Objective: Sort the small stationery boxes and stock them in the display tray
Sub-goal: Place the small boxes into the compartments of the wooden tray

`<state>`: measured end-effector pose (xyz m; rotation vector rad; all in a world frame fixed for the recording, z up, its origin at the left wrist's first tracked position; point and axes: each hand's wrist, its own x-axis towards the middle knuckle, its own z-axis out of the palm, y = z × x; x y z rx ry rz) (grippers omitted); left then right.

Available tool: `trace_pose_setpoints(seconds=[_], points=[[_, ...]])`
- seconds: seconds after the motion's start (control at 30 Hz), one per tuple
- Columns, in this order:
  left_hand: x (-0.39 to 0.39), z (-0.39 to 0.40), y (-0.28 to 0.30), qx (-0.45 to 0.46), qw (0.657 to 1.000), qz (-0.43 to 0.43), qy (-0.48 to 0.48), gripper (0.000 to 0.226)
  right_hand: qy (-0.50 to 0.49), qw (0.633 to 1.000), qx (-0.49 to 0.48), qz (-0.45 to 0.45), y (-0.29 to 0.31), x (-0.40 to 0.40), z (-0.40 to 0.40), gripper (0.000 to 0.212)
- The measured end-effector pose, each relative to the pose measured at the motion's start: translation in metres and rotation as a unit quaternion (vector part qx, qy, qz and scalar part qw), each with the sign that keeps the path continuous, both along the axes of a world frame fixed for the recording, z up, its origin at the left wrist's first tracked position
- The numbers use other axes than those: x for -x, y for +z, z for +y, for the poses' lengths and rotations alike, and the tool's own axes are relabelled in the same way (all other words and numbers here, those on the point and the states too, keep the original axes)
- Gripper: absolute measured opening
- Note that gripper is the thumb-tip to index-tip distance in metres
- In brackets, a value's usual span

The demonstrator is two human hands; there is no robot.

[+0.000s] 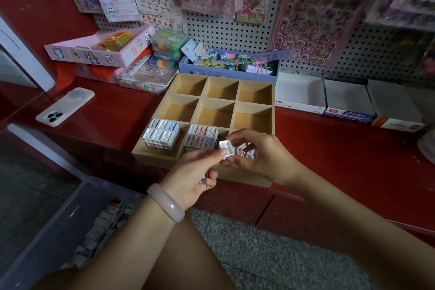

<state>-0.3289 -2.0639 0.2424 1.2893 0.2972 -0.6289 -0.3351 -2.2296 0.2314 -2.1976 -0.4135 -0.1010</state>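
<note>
Both hands pinch one white box just above the display tray, front-right compartment. Left hand also grips another box; right hand shares the pinch. Prob. best: check colour, set it flat w/ matching ones.

Tan wooden tray, white, pink, grey-blue boxes, glossy red counter.

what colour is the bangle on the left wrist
Pale milky pink, almost white, and glossy. The bangle shows clearly in the head view, just below the left hand.
</note>
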Motion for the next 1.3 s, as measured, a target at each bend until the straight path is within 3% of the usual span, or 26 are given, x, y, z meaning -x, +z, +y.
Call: trace_pose_setpoints(seconds=[0.13,0.3,0.4,0.77,0.93,1.03,1.13,1.3], points=[[-0.001,0.000,0.000,-0.019,1.000,-0.015,-0.002,0.008,-0.032,0.996,0.069,-0.036,-0.004,-0.007,-0.007,0.037],[-0.005,0.005,-0.002,0.002,1.000,0.015,0.014,0.015,-0.216,0.959,0.181,0.013,-0.020,-0.016,-0.020,0.042],[-0.006,0.005,-0.004,0.011,0.999,0.029,0.015,0.012,-0.219,0.946,0.237,0.029,-0.025,-0.022,-0.012,0.044],[-0.011,0.013,-0.006,0.028,0.998,0.046,0.010,0.012,-0.227,0.940,0.252,0.042,-0.034,-0.034,-0.002,0.045],[-0.010,0.012,-0.002,0.077,0.993,0.083,0.020,0.012,-0.208,0.945,0.245,0.055,-0.035,-0.037,-0.003,0.047],[-0.011,0.014,0.002,0.113,0.989,0.088,0.029,0.032,-0.201,0.964,0.172,-0.005,-0.030,-0.032,-0.003,0.042],[-0.014,0.012,0.004,0.159,0.982,0.087,0.056,0.025,-0.102,0.991,0.070,-0.060,-0.016,-0.018,0.001,0.041],[-0.011,0.007,0.005,0.159,0.985,0.055,0.035,0.036,0.030,0.993,0.104,-0.050,-0.003,-0.008,0.012,0.050]])
